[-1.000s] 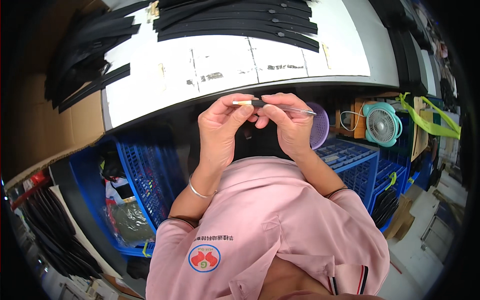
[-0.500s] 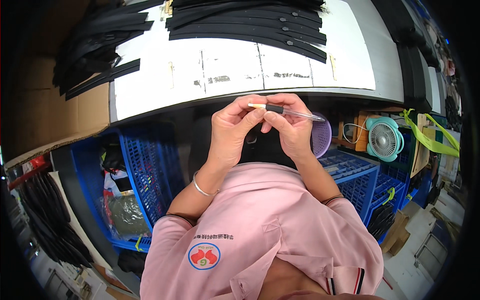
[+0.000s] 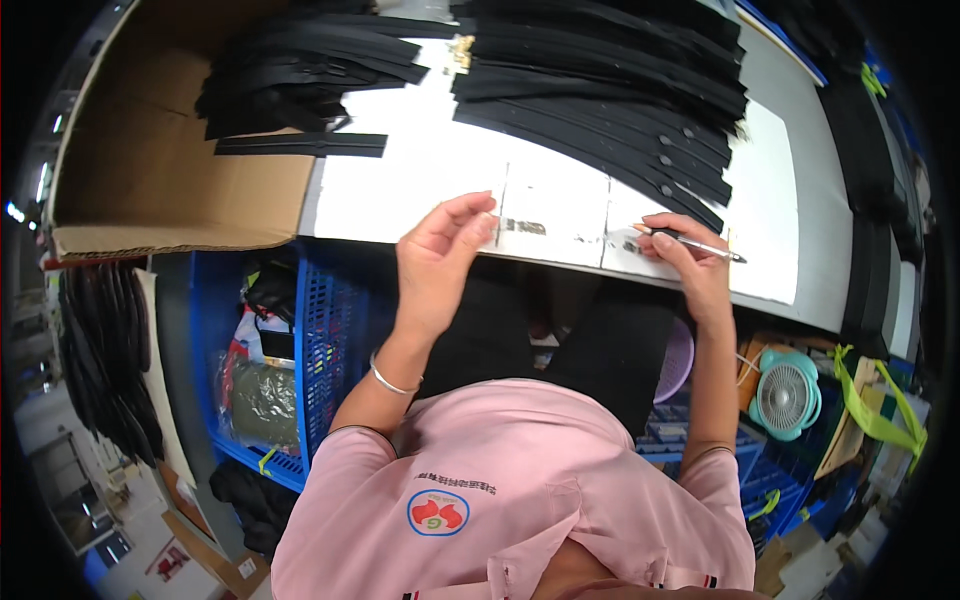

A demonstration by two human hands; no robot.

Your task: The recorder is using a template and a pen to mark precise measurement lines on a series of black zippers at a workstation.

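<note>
My right hand (image 3: 682,258) grips a slim pen-like tool (image 3: 700,244) with a metal tip, resting at the front edge of the white table (image 3: 420,190). My left hand (image 3: 440,255) hovers at the same edge, fingers loosely curled; nothing shows in it. Black zipper strips (image 3: 610,110) lie stacked in a fan just beyond both hands. A second heap of black strips (image 3: 300,85) lies at the far left.
A cardboard sheet (image 3: 150,170) covers the table's left end. Blue plastic crates (image 3: 320,330) stand under the table on the left and right. A small teal fan (image 3: 785,393) and a purple bowl (image 3: 678,360) sit below on the right. More black strips (image 3: 100,350) hang at the far left.
My hands were together, holding the tool between them below the table edge. They have parted: the right carried the tool onto the table, and the left let go and lifted.
</note>
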